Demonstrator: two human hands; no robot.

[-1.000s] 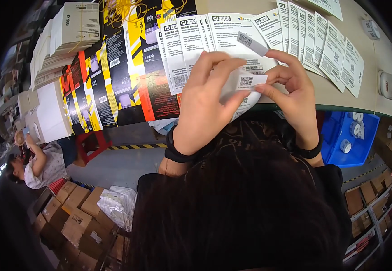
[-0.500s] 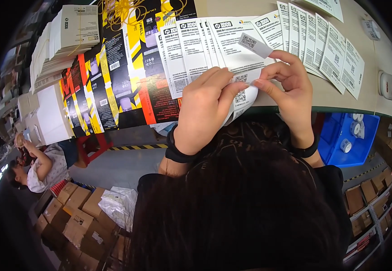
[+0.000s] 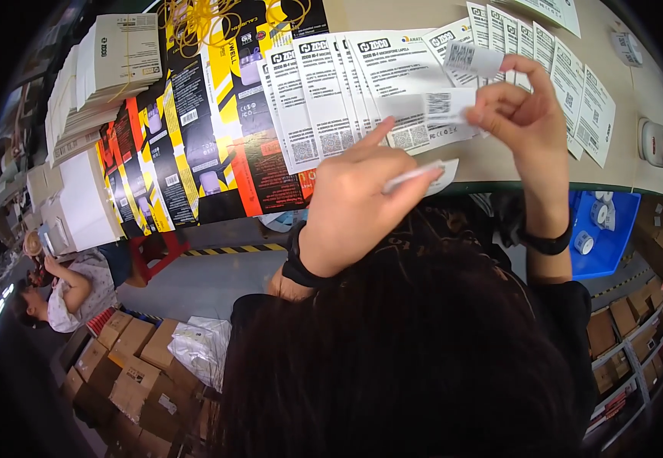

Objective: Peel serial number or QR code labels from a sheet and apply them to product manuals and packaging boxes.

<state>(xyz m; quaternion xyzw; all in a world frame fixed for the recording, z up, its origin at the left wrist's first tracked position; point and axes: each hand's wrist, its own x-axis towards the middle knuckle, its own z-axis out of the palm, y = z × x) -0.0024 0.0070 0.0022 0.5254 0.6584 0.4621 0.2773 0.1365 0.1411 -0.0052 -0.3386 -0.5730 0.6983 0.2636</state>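
Observation:
My left hand (image 3: 358, 198) grips a small folded white paper slip (image 3: 423, 175) between thumb and fingers, index finger stretched out. My right hand (image 3: 519, 114) pinches a printed white leaflet (image 3: 438, 107) with its fingertips and carries a smaller folded white label (image 3: 475, 57) against the fingers above it. Both hands hover over a fanned row of white printed leaflets (image 3: 324, 99) on the beige table (image 3: 499, 164). Dark hair fills the lower middle of the view and hides my forearms.
Flattened black, yellow and orange cartons (image 3: 194, 137) lie fanned at left, with stacks of white boxes (image 3: 110, 61) beyond. A blue bin (image 3: 606, 244) holding tape rolls sits at right. Brown cardboard boxes (image 3: 125, 359) and another person (image 3: 64, 290) are at lower left.
The hands, held together on one leaflet before, have drawn apart. The left hand now holds a separate folded slip lower down, and the right hand has lifted up and to the right.

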